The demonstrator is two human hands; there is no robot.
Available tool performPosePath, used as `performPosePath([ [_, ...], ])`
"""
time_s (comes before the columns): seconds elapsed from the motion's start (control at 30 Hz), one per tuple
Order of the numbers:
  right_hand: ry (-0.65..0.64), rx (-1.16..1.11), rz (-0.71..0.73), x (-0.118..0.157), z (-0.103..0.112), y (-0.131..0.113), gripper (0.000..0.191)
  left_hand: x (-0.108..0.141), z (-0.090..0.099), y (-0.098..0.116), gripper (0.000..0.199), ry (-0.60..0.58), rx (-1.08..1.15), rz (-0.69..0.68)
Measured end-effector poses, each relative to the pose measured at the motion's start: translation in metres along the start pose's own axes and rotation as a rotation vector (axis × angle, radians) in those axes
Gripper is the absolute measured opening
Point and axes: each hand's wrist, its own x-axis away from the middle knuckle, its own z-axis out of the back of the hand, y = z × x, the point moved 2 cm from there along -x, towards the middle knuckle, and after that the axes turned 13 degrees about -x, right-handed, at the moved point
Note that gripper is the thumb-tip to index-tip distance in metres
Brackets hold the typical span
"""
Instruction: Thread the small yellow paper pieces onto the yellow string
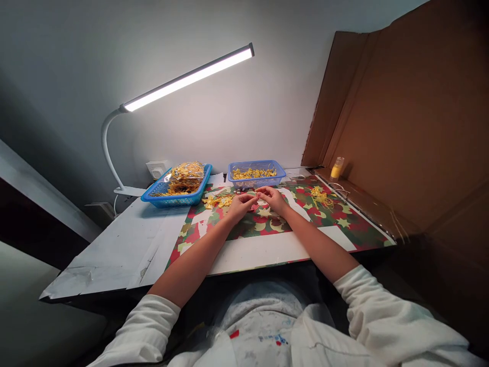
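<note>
Over the middle of the patterned table cover point(275, 225), my left hand point(243, 204) and my right hand point(272, 198) come together at the fingertips. Both hands are closed in a pinch. Whatever sits between the fingers is too small to make out. Just left of my left hand lies a small heap of yellow pieces with thin stems point(217, 202). To the right of my right hand is a bundle of yellow pieces with stringy ends point(321, 198). Directly behind the hands stands a purple-blue basket point(256, 181) with loose yellow pieces in it.
At the back left, a blue basket point(171, 201) holds yellow pieces and a clear plastic bag point(187, 171). A lit clamp lamp point(191, 77) arches above. On the right, a small yellow-filled container point(336, 168) stands by the tall cardboard wall point(405, 112).
</note>
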Motion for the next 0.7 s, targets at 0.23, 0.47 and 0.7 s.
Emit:
performPosePath([
  [0.23, -0.131, -0.067, -0.085, 0.0014, -0.0004, -0.0046, 0.029, 0.0018, 0.0001, 0.0034, 0.036, -0.04, 0.093, 0.053],
  [0.47, -0.126, 0.112, -0.038, 0.0026, 0.0016, -0.0076, 0.028, 0.0046, 0.003, 0.0069, 0.036, -0.037, -0.063, -0.02],
  [0.7, -0.147, 0.169, -0.012, 0.0017, 0.0005, -0.0015, 0.02, 0.0017, 0.0051, 0.0014, 0.026, -0.038, -0.138, -0.056],
])
